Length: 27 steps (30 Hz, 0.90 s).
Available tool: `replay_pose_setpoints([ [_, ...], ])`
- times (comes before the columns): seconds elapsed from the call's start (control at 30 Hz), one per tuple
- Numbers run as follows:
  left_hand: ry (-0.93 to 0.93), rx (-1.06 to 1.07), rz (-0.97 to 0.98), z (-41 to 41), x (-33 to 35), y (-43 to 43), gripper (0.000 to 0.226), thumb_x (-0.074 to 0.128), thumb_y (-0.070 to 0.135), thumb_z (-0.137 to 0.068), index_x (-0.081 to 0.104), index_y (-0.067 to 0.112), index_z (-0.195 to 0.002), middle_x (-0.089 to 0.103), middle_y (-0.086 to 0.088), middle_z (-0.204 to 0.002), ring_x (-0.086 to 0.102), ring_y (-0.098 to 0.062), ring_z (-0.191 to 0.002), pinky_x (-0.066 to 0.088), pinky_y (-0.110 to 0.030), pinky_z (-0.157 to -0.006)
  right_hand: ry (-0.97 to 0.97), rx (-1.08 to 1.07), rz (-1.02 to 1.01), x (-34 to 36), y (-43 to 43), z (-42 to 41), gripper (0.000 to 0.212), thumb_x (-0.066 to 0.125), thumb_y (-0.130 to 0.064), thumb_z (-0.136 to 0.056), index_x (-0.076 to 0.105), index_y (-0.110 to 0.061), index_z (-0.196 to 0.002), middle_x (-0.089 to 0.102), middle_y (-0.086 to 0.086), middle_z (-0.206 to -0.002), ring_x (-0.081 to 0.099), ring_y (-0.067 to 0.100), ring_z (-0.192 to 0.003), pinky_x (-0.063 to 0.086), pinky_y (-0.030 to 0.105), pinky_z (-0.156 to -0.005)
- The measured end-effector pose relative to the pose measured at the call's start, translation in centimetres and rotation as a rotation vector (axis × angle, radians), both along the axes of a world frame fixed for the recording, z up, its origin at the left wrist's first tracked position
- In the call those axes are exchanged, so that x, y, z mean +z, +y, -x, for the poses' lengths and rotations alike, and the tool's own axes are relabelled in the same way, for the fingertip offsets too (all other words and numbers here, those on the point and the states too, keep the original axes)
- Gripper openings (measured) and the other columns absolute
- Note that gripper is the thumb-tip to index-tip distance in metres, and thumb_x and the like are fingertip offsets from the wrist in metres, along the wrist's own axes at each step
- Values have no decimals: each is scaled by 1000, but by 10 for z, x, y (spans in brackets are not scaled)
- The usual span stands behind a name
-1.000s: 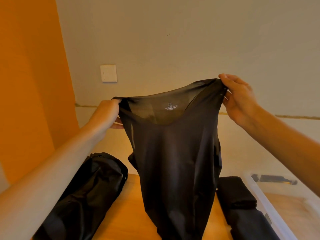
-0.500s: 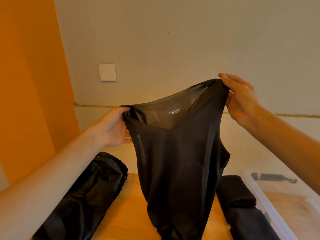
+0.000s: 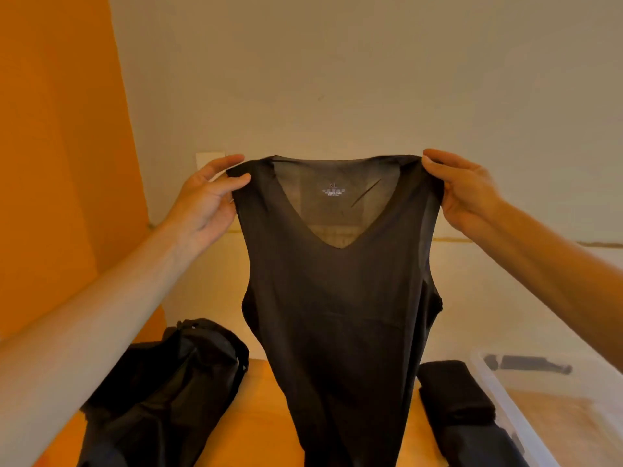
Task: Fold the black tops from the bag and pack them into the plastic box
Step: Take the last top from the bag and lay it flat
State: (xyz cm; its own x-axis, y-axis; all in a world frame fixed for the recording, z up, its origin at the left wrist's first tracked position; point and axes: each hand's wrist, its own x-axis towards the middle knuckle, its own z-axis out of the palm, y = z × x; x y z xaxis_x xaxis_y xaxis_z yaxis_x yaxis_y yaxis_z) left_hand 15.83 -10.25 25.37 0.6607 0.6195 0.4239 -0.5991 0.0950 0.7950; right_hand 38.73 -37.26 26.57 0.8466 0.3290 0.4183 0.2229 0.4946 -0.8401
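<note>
A thin black sleeveless V-neck top (image 3: 340,298) hangs upright in the air above the wooden table (image 3: 256,419). My left hand (image 3: 209,197) pinches its left shoulder strap and my right hand (image 3: 462,193) pinches the right one, both at about the same height. A white size label shows inside the neck. The hem drops out of view at the bottom edge. A black bag (image 3: 168,392) lies on the table at lower left. Two folded black tops (image 3: 455,392) lie at lower right, next to the clear plastic box (image 3: 505,399).
A dark object (image 3: 529,362) lies inside the box at its far end. An orange panel (image 3: 60,163) stands on the left. A pale wall with a light switch (image 3: 207,158) is behind the table.
Both hands have shifted and levelled the top so that it now hangs flat and spread, facing me. My left hand rose and turned palm toward me. The view tilted upward.
</note>
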Motion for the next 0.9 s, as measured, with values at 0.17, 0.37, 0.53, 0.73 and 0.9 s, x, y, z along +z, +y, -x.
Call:
replay_pose_setpoints([
  [0.17, -144, 76, -79, 7, 94, -2, 33, 67, -5, -91, 73, 10, -119, 75, -11, -114, 72, -23, -110, 58, -30, -90, -87, -21, -77, 79, -6, 10, 15, 73, -9, -91, 77, -17, -102, 77, 0, -100, 72, 14, -98, 58, 21, -79],
  [0.37, -240, 198, -291, 23, 202, -18, 31, 70, -2, -92, 75, 14, -118, 70, -5, -123, 69, -16, -112, 58, -26, -90, -188, -5, -219, 198, -17, 36, 16, 78, -16, -88, 76, -17, -105, 76, 2, -109, 71, 16, -104, 59, 23, -80],
  [0.53, -252, 224, -188, 34, 216, -15, 34, 75, 0, -88, 75, 13, -119, 70, -5, -127, 65, -17, -119, 57, -29, -98, -297, -49, -123, 225, -20, 51, 20, 74, -8, -90, 76, -14, -109, 74, 5, -113, 71, 17, -105, 60, 24, -84],
  [0.73, -188, 428, -373, 57, 189, -20, 22, 77, 5, -87, 77, 14, -107, 73, -2, -113, 69, -13, -108, 59, -26, -90, -578, -233, 46, 204, -35, 64, 14, 74, -17, -92, 75, -13, -106, 74, 5, -106, 72, 17, -101, 60, 26, -85],
  [0.9, -134, 699, -573, 69, 169, -20, 16, 82, 16, -85, 77, 16, -100, 71, 9, -95, 66, 5, -86, 54, -13, -76, -641, -344, 112, 179, -42, 75, 15, 67, -20, -98, 71, -12, -110, 72, -3, -97, 71, 9, -89, 59, 22, -77],
])
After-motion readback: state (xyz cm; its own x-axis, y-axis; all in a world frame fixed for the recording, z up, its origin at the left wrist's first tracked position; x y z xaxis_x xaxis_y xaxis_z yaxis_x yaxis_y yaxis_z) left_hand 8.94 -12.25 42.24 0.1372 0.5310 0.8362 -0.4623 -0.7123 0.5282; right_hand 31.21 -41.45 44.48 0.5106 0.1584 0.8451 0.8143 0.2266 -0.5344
